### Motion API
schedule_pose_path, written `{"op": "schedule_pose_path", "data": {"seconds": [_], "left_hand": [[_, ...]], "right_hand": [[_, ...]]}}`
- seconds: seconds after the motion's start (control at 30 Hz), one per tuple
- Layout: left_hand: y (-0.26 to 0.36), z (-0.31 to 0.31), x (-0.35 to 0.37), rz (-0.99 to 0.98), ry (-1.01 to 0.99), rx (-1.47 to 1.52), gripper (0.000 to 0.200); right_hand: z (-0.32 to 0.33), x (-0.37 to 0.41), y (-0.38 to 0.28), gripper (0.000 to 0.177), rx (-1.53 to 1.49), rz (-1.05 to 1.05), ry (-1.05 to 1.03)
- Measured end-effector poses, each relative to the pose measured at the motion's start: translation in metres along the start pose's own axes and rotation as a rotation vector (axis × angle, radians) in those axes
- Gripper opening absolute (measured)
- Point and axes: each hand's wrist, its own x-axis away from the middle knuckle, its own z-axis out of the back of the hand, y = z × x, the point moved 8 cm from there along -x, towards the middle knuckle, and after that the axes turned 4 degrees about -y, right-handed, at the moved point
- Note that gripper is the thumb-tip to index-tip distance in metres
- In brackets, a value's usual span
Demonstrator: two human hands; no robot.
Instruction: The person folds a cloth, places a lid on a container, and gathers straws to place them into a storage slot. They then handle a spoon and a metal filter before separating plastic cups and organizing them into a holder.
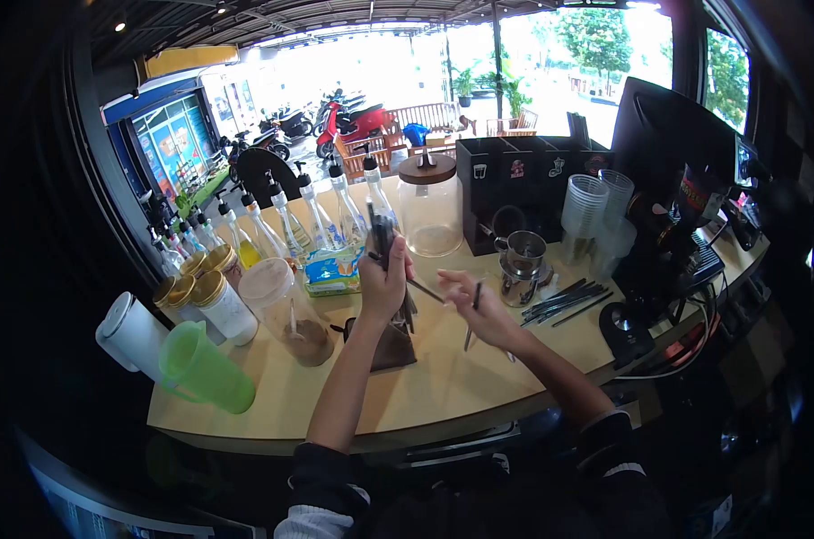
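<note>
- My left hand [387, 274] is clamped around a bundle of dark straws [382, 241], held nearly upright above the counter [452, 382], with ends showing above and below my grip.
- My right hand [486, 314] is just to the right of it, fingers partly curled and a little apart. A single dark straw [468, 340] shows at those fingers — I cannot tell whether they pinch it or it only lies behind them.
- More loose straws [564, 303] lie in a pile on the counter, to the right of my right hand.
- Below my left hand sits a dark brown holder [391, 353], partly hidden by my wrist.
- Between my right hand and the clear cups [584, 216] stands a metal drip filter [521, 256].
- Beyond my hands are a clear jar [431, 216] with a wooden lid and, beside it, a black box [523, 166] with small cup pictures on its front.
- To my left, a blue-and-green packet [332, 272] lies in front of a row of pump bottles [286, 220]. Nearer me stand a clear canister [288, 305] with brown powder low inside, some gold-lidded jars [220, 301] and — close to the counter's edge — a green pitcher [206, 370].
</note>
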Motion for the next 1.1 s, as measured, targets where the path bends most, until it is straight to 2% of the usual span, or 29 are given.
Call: {"op": "schedule_pose_path", "data": {"seconds": [0.03,0.1,0.13,0.17,0.23,0.3,0.37,0.43,0.47,0.5,0.6,0.63,0.73,0.8,0.83,0.9,1.03,1.1], "left_hand": [[-0.004,-0.002,0.002,0.001,-0.001,-0.001,0.029],[-0.024,-0.012,0.015,0.046,-0.05,0.045,0.025],[-0.037,-0.014,0.022,0.097,-0.035,0.036,0.024],[-0.046,-0.018,0.027,0.095,-0.037,0.037,0.024],[-0.06,-0.024,0.038,0.148,-0.034,0.023,0.024],[-0.067,-0.028,0.046,0.18,-0.002,0.068,0.023],[-0.073,-0.029,0.051,0.208,0.027,0.118,0.024],[-0.075,-0.027,0.054,0.232,0.038,0.118,0.023],[-0.078,-0.025,0.054,0.257,0.049,0.119,0.023],[-0.079,-0.025,0.054,0.257,0.05,0.118,0.023],[-0.077,-0.022,0.049,0.168,0.114,0.28,0.026],[-0.079,-0.022,0.049,0.167,0.116,0.279,0.026],[-0.086,-0.017,0.051,0.239,0.173,0.378,0.028],[-0.08,-0.017,0.052,0.253,0.105,0.383,0.028],[-0.077,-0.019,0.053,0.254,0.105,0.383,0.028],[-0.064,-0.016,0.054,0.136,0.162,0.149,0.028],[-0.054,-0.017,0.055,0.102,0.136,0.074,0.028],[-0.062,-0.017,0.058,0.256,0.137,0.114,0.025]], "right_hand": [[0.004,0.0,0.0,0.035,-0.001,0.0,0.001],[0.005,0.008,0.029,0.026,-0.406,-0.408,-0.063],[0.008,0.007,0.026,0.017,-0.356,-0.379,0.009],[0.002,0.006,0.035,0.017,-0.356,-0.378,0.011],[0.005,0.003,0.048,0.019,-0.213,-0.253,0.17],[-0.002,0.006,0.048,0.02,-0.252,-0.204,0.169],[-0.008,0.007,0.047,0.025,-0.29,-0.154,0.166],[-0.026,0.007,0.059,0.042,-0.528,-0.161,0.075],[-0.031,0.009,0.064,0.05,-0.462,-0.162,0.053],[-0.036,0.011,0.068,0.05,-0.463,-0.161,0.053],[-0.051,0.012,0.067,0.067,-0.55,-0.129,0.026],[-0.051,0.011,0.065,0.067,-0.551,-0.128,0.024],[-0.045,0.004,0.052,0.058,-0.647,-0.161,0.09],[-0.029,0.001,0.023,0.041,-0.2,-0.115,0.164],[-0.033,0.001,0.025,0.041,-0.2,-0.116,0.164],[-0.033,0.001,0.025,0.027,-0.263,-0.065,0.289],[-0.031,0.004,0.027,0.025,-0.363,-0.054,0.345],[-0.028,0.006,0.032,0.028,-0.19,-0.04,0.334]]}}
